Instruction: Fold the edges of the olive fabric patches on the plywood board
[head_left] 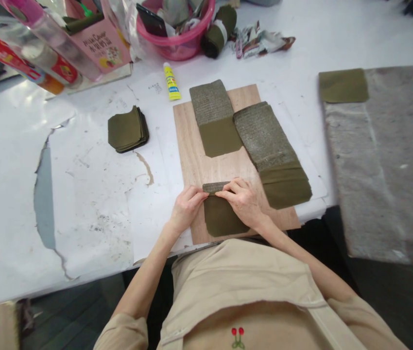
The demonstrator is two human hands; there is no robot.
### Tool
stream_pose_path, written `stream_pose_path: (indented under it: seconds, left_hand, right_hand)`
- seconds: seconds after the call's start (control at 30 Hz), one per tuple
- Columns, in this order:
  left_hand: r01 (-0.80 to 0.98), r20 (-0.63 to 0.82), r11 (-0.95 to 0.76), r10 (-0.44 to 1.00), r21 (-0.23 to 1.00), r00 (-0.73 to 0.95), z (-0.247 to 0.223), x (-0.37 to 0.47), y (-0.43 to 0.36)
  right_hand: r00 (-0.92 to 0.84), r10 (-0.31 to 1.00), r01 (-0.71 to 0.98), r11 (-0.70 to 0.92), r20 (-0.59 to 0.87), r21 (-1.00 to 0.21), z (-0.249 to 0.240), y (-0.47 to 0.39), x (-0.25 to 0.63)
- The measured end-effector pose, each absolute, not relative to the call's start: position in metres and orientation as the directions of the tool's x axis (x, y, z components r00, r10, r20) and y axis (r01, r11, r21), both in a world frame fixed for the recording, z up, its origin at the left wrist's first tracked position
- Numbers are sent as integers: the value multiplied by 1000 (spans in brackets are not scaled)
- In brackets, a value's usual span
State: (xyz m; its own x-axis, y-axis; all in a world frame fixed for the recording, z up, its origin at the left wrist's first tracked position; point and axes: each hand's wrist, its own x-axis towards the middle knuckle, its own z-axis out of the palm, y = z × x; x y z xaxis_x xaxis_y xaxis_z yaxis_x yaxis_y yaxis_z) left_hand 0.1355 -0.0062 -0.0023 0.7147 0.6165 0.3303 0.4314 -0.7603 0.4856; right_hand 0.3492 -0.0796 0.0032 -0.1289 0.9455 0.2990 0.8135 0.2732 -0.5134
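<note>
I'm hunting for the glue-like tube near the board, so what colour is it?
The tube is yellow with blue near its base.

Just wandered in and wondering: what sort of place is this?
Probably a small sewing or craft workshop: olive fabric pieces stacked on the table, a yellow glue-like tube, and a wooden board as work surface.

So both bare hands, left (187, 206) and right (242, 200), are basically pinching near the table's front edge, thumbs almost meeting, fingers curled, forearms angling inward from either side.
</note>
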Motion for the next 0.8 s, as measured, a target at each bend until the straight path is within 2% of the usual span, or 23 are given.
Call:
stream_pose_path:
  seconds: [0.4,0.6,0.8]
  left_hand:
    - [416,330,-855,507,310,796,-7,129,-8]
    - [433,307,-847,519,308,798,-7,129,-8]
    - [449,303,-807,569,384,764,-3,132,-9]
  right_hand:
    - [-113,958,804,244,263,-542,5,-78,347]
    - [-136,952,819,264,274,-509,5,-79,347]
    - [-162,946,842,280,280,-460,2,-80,346]
